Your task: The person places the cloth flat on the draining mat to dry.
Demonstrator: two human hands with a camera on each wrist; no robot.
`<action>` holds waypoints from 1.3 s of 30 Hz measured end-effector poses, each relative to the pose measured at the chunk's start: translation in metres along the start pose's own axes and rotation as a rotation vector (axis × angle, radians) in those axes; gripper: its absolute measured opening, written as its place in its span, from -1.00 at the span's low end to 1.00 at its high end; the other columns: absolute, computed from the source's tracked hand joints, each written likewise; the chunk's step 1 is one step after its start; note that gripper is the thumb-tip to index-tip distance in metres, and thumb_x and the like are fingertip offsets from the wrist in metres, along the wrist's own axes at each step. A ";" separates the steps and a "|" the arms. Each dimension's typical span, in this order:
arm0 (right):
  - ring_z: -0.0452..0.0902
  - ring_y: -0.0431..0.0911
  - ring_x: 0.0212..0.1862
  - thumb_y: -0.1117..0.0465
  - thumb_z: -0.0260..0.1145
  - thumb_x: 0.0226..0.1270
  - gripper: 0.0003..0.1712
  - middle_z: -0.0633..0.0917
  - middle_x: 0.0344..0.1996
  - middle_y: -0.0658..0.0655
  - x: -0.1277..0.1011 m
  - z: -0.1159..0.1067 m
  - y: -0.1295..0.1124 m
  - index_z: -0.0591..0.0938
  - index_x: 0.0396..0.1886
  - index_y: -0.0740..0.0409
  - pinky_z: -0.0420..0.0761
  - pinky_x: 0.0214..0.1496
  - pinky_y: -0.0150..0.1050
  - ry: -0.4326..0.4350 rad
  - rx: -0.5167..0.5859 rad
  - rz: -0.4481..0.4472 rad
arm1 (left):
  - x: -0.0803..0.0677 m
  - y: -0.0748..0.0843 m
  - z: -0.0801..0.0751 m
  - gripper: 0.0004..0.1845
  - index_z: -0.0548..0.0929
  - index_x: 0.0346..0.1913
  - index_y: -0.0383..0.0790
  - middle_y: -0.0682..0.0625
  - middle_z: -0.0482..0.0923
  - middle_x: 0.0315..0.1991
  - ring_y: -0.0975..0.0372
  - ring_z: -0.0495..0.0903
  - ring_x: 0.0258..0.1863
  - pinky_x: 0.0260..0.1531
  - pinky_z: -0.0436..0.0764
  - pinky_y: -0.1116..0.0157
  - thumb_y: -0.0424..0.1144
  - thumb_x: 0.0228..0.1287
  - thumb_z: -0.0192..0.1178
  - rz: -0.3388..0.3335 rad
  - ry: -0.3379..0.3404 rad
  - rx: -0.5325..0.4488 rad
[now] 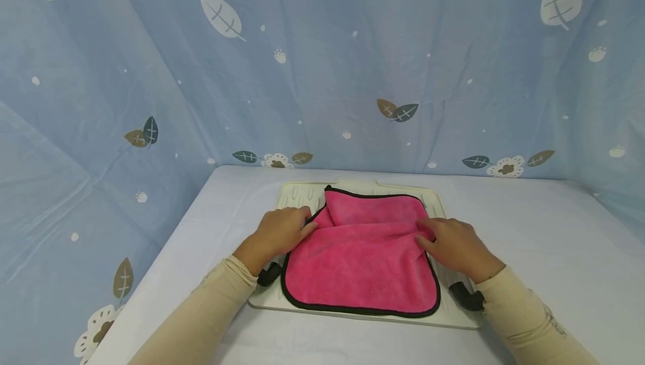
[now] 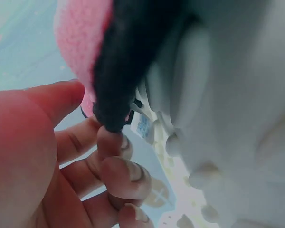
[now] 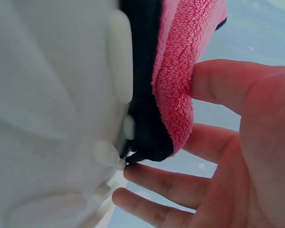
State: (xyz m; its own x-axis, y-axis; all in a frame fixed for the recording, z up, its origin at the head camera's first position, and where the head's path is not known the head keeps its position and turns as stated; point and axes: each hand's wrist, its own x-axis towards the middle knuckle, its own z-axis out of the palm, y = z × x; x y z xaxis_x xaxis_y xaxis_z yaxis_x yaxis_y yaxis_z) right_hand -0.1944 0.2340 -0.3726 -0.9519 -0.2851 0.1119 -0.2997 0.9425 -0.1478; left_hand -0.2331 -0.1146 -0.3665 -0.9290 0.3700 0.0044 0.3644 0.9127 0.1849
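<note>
Two hands, left hand (image 1: pixel 280 232) and right hand (image 1: pixel 453 244), hold one pink towel (image 1: pixel 360 264).

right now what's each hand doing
Left hand: pinching the left edge of the pink cloth.
Right hand: pinching the cloth's right edge.

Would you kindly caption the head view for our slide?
Both hands, left hand and right hand, grip a pink black-edged microfibre cloth on a cream ridged mat.

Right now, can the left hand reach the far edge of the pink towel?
Probably yes. The left hand already pinches the pink towel at its left side, and nothing lies between it and the far edge.
</note>
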 end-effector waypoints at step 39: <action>0.52 0.37 0.10 0.01 0.33 0.33 -0.47 0.60 0.13 0.43 -0.002 -0.002 -0.003 0.66 0.12 0.32 0.53 0.00 0.36 -0.040 -0.003 0.057 | -0.001 -0.006 -0.001 -0.67 0.38 -0.64 -0.04 0.12 0.37 -0.70 0.27 0.43 -0.58 -0.61 0.34 0.22 -0.13 0.18 0.26 -0.043 -0.009 0.034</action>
State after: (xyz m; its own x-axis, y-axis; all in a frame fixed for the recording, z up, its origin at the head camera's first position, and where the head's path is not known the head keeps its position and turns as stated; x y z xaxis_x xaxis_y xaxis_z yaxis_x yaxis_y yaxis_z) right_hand -0.1918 0.2319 -0.3707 -0.9693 -0.2375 0.0638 -0.2446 0.9579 -0.1501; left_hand -0.2343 -0.1209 -0.3666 -0.9432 0.3321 -0.0120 0.3266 0.9330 0.1513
